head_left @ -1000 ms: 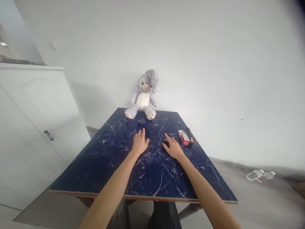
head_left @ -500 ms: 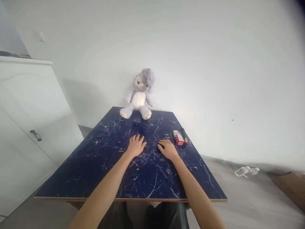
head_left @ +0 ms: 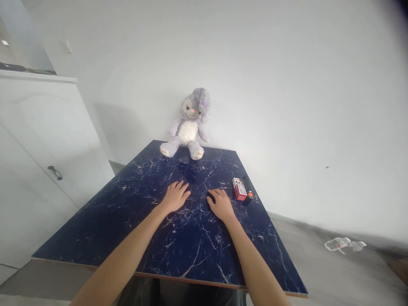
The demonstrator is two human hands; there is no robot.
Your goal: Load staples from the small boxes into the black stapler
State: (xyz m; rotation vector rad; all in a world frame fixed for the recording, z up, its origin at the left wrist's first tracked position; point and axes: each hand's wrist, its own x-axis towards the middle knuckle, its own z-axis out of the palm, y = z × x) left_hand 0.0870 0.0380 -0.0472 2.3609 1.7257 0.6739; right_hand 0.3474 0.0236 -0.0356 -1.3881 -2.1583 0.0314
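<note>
My left hand (head_left: 174,196) lies palm down on the dark blue marbled table (head_left: 134,221), fingers stretched and spread, holding nothing. To its right, my right hand (head_left: 220,203) also rests on the tabletop, fingers extended with the thumb apart, nothing in it. Just beyond and right of the right hand stands a small red and white box (head_left: 239,189). Against that box is a dark object with an orange part (head_left: 250,194); its kind is hard to make out. A pale grey-lilac plush rabbit (head_left: 188,127) sits at the table's far edge, leaning on the wall.
A white cabinet (head_left: 47,136) with a dark handle stands left of the table. On the floor at the right lie clear plastic bottles (head_left: 342,244), with part of a brown object (head_left: 397,265) at the frame's edge. A pale wall (head_left: 270,85) rises behind the table.
The view has tilted and shifted slightly. Both hands sit a little further left in the picture, still resting on the table. Nothing was picked up or let go.
</note>
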